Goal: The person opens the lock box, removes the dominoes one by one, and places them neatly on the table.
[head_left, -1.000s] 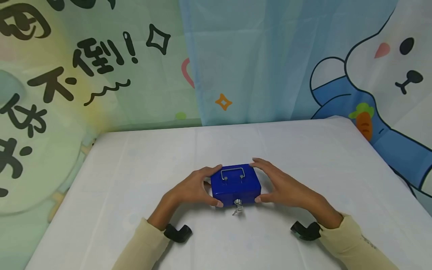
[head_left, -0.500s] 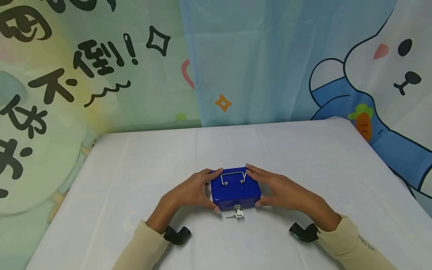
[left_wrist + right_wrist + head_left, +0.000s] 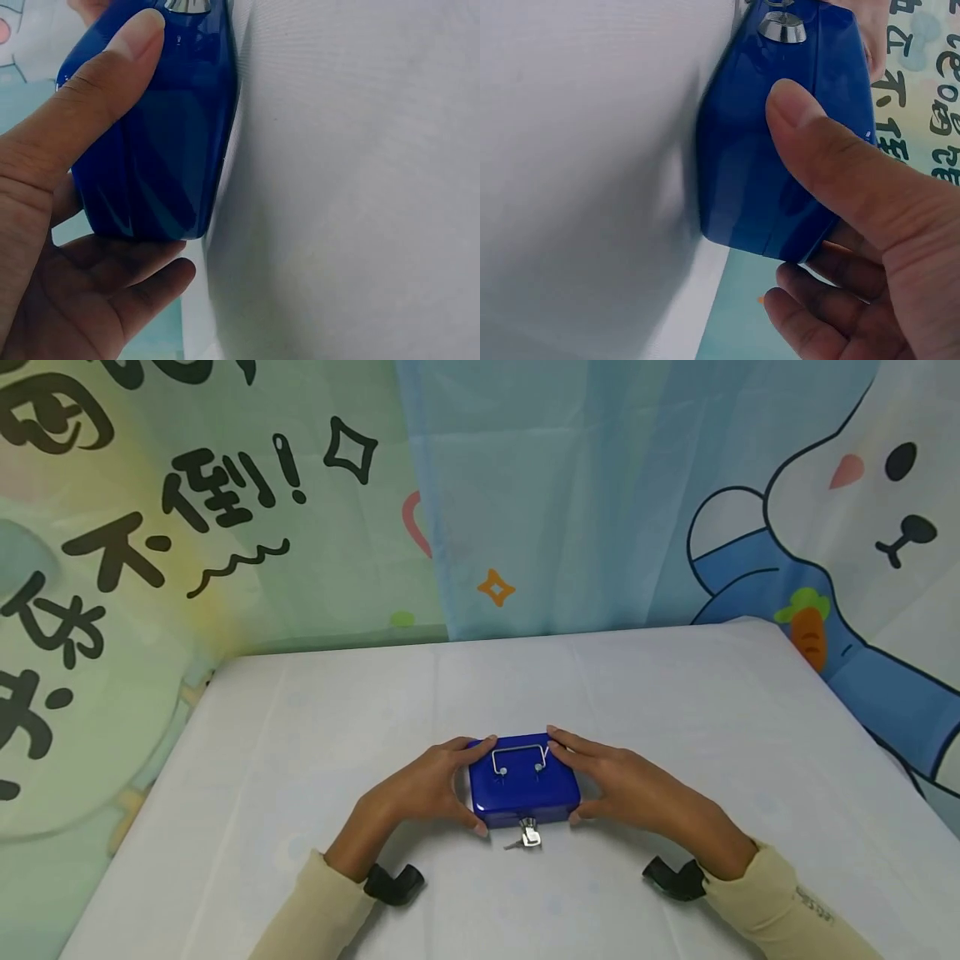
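A small blue metal cash box (image 3: 523, 785) with a folding wire handle (image 3: 517, 747) on its lid sits on the white-covered table, held from both sides. My left hand (image 3: 427, 787) grips its left end, the thumb across the front face and the index finger at the lid's far left corner. At the other end my right hand (image 3: 626, 779) holds on, thumb at the front, fingertips over the far right edge. A silver lock (image 3: 783, 27) shows on the front in the right wrist view. Keys (image 3: 530, 835) hang from it.
White cloth covers the table (image 3: 337, 710) on all sides of the box. Behind it hangs a printed curtain (image 3: 570, 502) with lettering and a cartoon animal. Black wrist mounts (image 3: 395, 885) stick out from both beige sleeves.
The box has come slightly nearer to me, both hands with it. My right fingertips have shifted inward along its far edge. The keys have swung left.
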Demonstrator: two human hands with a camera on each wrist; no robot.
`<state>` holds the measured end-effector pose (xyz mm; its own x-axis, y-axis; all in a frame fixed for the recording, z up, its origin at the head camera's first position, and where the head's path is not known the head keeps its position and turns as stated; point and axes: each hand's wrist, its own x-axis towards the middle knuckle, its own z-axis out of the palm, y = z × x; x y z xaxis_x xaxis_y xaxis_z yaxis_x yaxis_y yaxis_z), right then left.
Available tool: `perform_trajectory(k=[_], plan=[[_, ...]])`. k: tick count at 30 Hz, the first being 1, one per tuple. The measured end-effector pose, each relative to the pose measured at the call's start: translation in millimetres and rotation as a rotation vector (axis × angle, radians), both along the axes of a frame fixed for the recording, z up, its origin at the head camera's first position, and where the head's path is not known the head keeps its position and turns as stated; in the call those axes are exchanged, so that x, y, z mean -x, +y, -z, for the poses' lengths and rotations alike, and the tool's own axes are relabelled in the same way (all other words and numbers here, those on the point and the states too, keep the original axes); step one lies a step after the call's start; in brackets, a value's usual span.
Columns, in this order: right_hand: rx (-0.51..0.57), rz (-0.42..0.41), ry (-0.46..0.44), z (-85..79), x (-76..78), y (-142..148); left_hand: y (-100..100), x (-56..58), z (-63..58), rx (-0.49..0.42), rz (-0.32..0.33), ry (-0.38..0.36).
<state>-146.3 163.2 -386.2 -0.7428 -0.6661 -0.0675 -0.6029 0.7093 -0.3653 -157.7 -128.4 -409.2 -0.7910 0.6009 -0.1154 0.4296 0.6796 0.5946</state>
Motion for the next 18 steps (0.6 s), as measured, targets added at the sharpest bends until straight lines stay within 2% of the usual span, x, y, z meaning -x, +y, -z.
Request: perform_trajectory(k=[3,8,18], plan=[[-0.016,-0.004,0.006,0.3,-0.1,1,1,-0.8,-1.4,0.01,0.002,-0.005],[-0.007,-0.001,-0.037,-0.5,1.4,3,-2,0.1,-1.3,-0.02,0.009,-0.005],[0.206,-0.027,-0.153,4.9,13.2,13,-7,4.1,0.5,-0.154,0.052,0.027]])
